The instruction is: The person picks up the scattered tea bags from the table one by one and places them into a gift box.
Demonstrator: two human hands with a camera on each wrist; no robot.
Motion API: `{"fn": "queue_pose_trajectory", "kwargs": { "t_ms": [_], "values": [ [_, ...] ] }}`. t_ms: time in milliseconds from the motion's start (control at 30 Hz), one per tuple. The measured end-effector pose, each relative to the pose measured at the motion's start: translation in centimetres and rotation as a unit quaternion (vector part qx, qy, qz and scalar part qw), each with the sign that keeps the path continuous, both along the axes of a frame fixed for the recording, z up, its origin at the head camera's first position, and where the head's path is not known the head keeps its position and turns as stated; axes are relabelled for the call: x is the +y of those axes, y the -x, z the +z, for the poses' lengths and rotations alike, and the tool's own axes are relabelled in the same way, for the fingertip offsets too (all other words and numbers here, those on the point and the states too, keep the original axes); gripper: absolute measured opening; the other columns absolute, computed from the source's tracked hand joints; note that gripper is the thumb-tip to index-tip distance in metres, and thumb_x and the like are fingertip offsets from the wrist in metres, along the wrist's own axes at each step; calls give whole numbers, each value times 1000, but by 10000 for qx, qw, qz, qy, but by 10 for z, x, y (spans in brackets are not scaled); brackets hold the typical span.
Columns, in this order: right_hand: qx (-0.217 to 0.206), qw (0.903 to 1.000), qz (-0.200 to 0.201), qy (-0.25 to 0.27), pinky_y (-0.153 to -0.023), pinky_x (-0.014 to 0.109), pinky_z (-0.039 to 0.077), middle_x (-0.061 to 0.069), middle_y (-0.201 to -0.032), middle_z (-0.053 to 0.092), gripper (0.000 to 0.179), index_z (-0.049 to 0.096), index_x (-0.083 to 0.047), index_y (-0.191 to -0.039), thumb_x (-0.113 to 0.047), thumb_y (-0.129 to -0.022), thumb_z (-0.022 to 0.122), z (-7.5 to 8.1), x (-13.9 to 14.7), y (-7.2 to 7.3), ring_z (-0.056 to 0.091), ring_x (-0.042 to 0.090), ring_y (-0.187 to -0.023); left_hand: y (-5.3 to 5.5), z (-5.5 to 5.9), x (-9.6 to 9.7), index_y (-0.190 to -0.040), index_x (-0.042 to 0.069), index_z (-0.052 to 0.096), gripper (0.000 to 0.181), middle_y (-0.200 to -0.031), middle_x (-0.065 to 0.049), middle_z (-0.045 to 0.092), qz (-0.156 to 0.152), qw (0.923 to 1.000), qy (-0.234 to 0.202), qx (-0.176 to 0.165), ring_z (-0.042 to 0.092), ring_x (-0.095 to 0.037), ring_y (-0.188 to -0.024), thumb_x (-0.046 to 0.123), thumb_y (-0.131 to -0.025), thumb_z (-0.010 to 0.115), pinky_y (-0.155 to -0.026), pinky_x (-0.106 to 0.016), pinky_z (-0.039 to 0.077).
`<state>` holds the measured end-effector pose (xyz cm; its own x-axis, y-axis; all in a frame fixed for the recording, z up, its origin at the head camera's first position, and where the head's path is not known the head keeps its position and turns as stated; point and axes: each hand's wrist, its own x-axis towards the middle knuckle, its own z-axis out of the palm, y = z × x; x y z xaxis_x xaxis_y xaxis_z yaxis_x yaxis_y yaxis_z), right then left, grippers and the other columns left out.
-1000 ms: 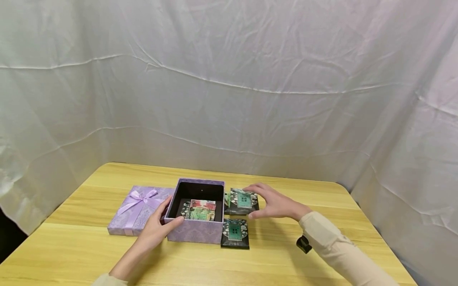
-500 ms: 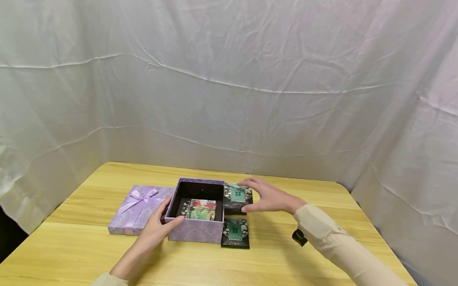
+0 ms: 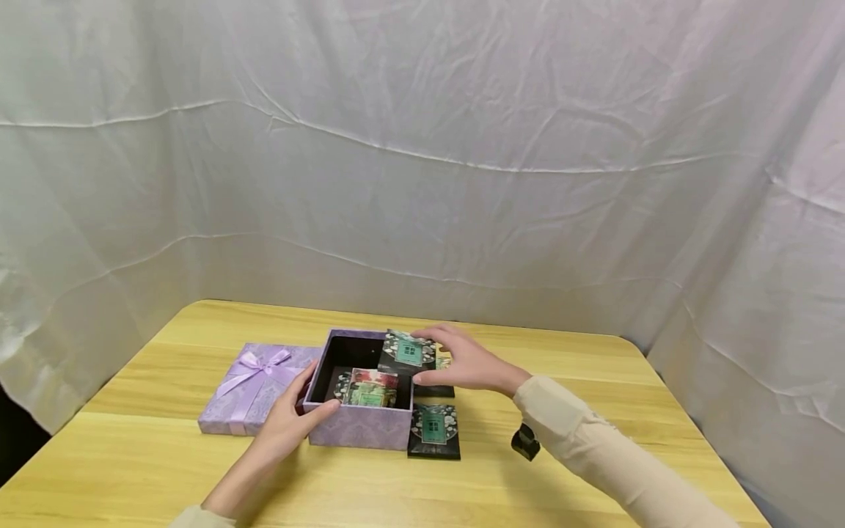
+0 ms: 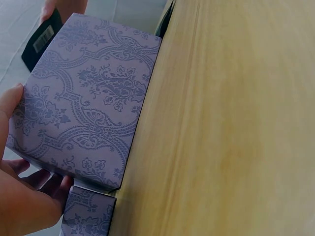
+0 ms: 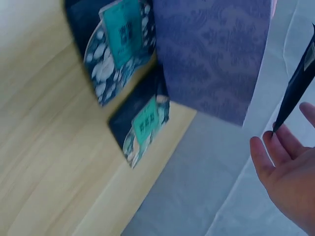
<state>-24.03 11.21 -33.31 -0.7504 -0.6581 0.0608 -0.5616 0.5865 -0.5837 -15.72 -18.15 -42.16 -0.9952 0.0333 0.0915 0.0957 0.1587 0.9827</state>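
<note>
A lidless purple patterned gift box [image 3: 359, 427] with a black inside stands on the table. My left hand [image 3: 284, 425] grips its near left corner, thumb at the front rim and fingers along the left wall. My right hand [image 3: 469, 361] pinches a black floral sachet with a green label [image 3: 406, 350] by its right side, over the box's right rim. In the right wrist view, the held sachet [image 5: 298, 81] appears edge-on. Inside the box lie a red-and-green packet [image 3: 372, 387] and part of a dark floral one.
Two black sachets lie right of the box: a near one [image 3: 433, 431] and a far one [image 3: 436, 390], partly hidden by my right hand. The purple lid with a ribbon bow [image 3: 260, 385] lies at the left. Pale cloth [image 3: 422, 183] hangs behind the wooden table [image 3: 561, 477].
My right hand has lifted the black sachet and carried it left, from beside the box to over its right rim. The far sachet beneath is now partly uncovered. My left hand stays put.
</note>
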Motion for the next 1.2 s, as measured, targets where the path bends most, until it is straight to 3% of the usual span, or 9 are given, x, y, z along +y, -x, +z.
{"fn": "queue_pose_trajectory", "kwargs": {
  "t_ms": [433,600,1200],
  "values": [
    [-231,9995,143,-181,-96,49,41,7,-147,37,70,46,-22,-144,-49,-84,70,-7,-39,-1,44,24,-124,1,0,0,-152,3,25,77,-148,-26,34,24,10000,71,54,48,-37,-117,11,-89,69,-86,-22,45],
    [-276,9988,175,-364,-100,51,38,8,-149,35,70,46,-24,-144,-50,-83,70,-12,-50,-1,38,26,-131,2,-1,1,-152,5,27,77,-147,-24,37,44,9999,116,38,48,-34,-117,12,-89,69,-87,-23,45],
    [-174,9948,140,-997,-104,50,35,7,-152,29,72,43,-25,-146,-48,-84,71,-13,-65,8,29,26,-137,1,-1,-1,-153,6,25,77,-147,-24,36,28,10000,74,-43,47,-34,-118,14,-89,69,-86,-23,45]
  ]
}}
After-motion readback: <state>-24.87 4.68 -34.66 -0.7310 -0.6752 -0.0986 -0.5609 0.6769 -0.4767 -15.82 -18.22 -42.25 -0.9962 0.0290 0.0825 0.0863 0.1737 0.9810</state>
